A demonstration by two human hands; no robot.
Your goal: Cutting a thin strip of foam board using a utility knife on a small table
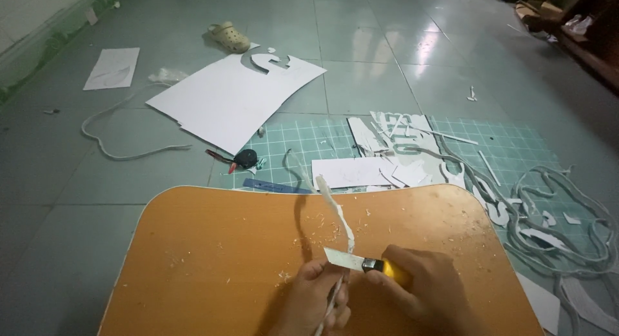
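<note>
At the near edge of the orange counter (213, 258), the left hand (314, 297) has its fingers clenched round a thin white strip (340, 221) that rises up and away, while the right hand (422, 287) grips a yellow knife (387, 267), blade laid across the strip just above the left fingers. Shavings (319, 227) lie scattered just beyond. To my eye, clean trimming wants a shallow blade angle, light strokes away from the left fingers, and the strip kept taut.

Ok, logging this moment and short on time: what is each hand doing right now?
Left hand: closed around a thin white strip.
Right hand: closed on a yellow utility knife, blade against the strip, over the orange board.
</note>
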